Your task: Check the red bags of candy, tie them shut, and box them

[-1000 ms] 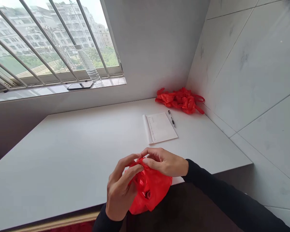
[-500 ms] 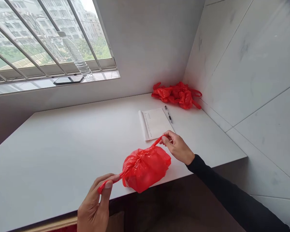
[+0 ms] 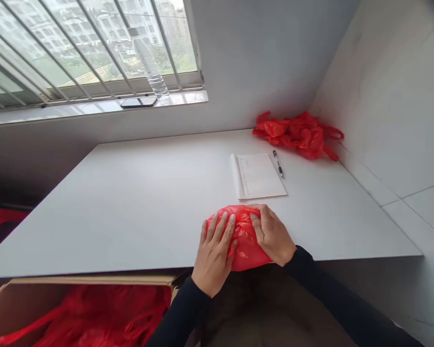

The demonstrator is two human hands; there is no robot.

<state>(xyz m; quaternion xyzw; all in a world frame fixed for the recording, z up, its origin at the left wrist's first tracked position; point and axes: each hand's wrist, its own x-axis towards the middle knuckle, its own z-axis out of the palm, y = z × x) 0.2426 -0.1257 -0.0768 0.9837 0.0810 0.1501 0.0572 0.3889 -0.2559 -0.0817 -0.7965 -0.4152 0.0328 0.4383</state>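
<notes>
A bundled red plastic bag (image 3: 248, 248) rests at the table's front edge with something inside that I cannot make out. My left hand (image 3: 215, 248) lies over its left side, fingers spread across the top and thumb pressed against the plastic. On the opposite side my right hand (image 3: 271, 233) grips the bag, its thumb on top and the other fingers partly hidden. Between the two hands the plastic is gathered and creased. Just beyond the bag lies an open notepad (image 3: 263, 178) with writing, and a pen (image 3: 278, 164) is beside it.
A heap of red plastic bags (image 3: 300, 135) occupies the table's far right corner against the wall. Below the front edge at left, a cardboard box (image 3: 94, 280) holds more red bags (image 3: 104, 313). On the windowsill are a water bottle (image 3: 152, 72) and a phone (image 3: 139, 102).
Both hands have released the bag's stretched-out handles and moved in onto its body. My view has shifted left and down, bringing the cardboard box into sight.
</notes>
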